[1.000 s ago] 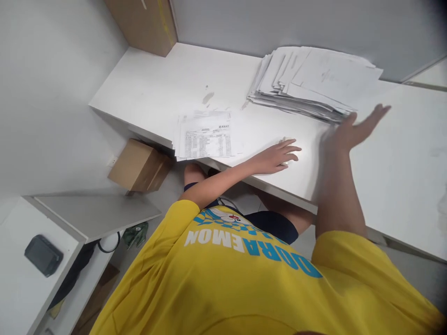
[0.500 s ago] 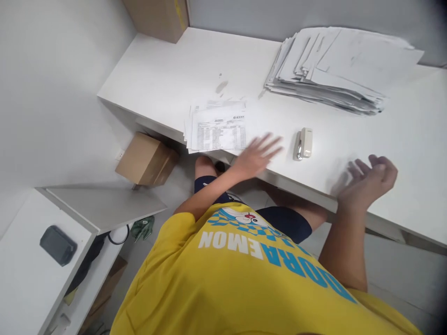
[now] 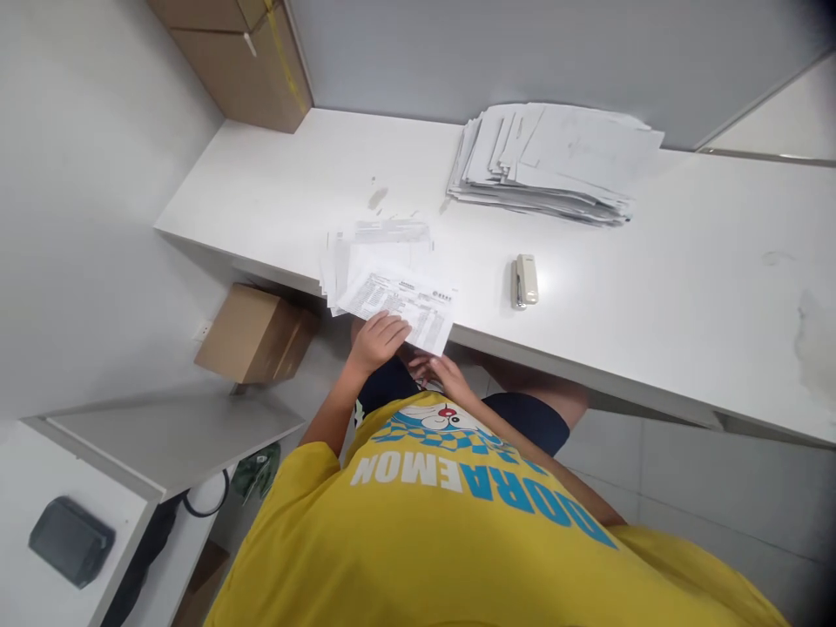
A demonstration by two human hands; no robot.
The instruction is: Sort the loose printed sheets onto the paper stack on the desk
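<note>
A printed sheet (image 3: pixel 421 305) with a table of text lies tilted over the desk's front edge. My left hand (image 3: pixel 379 341) grips its near edge, fingers laid over the top. At the sheet's near right corner, my right hand (image 3: pixel 450 379) pinches the edge, its fingers partly under the paper. Beneath and behind that sheet, more loose papers (image 3: pixel 392 248) rest on the desk in a slightly uneven pile. To the right, a cream stapler (image 3: pixel 526 279) stands apart from both hands.
A thick stack of papers (image 3: pixel 555 157) sits at the back of the white desk (image 3: pixel 685 287). Cardboard boxes (image 3: pixel 261 74) stand at its far left corner, and another box (image 3: pixel 241 335) is below. A dark device (image 3: pixel 71 540) lies on the side cabinet at lower left.
Both hands have come together at the printed sheet, the right one travelling far to the left. That sheet has been drawn toward me and turned off the pile. The view has shifted.
</note>
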